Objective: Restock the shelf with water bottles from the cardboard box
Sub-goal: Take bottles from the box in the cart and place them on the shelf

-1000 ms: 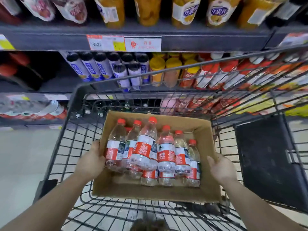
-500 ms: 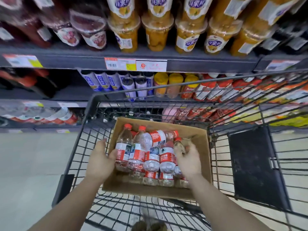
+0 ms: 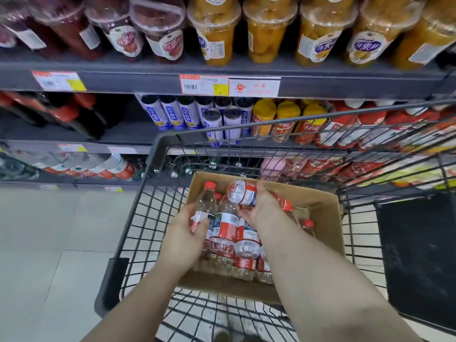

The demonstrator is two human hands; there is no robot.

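Far left, low down, the bottom shelf [image 3: 74, 180] already carries a row of same-type water btls lying w/ red labels – looks like the restock target, though that's a guess from the matching labels. It sits left of and beyond the cart [image 3: 138, 218], so whatever gets lifted has to travel out over the cart's left rim.

Next, the left hand [image 3: 183, 233]: fingers and thumb curled round the lower body of a bottle [image 3: 204, 208], which stands roughly upright, red cap up, long axis tipped a bit away from the person. It's at the left edge of the cardboard box [image 3: 325, 213], raised above its neighbours.

Middle: remaining bottles [image 3: 234, 233] packed in the box, caps pointing away, box itself resting in the cart basket.

Right of that, the right hand [image 3: 259, 208] grips a second bottle [image 3: 243, 192] held nearly crosswise – base twd the left, red cap poking out on the right side of the hand. Its axis runs approx. left-right, i.e. base aimed at the shelf side.

Judgement: left hand is nearer the shelf, so its btl prob. goes first; the right one must cross over the box and past the left arm, or wait. The crosswise btl needs re-orienting to match the row.
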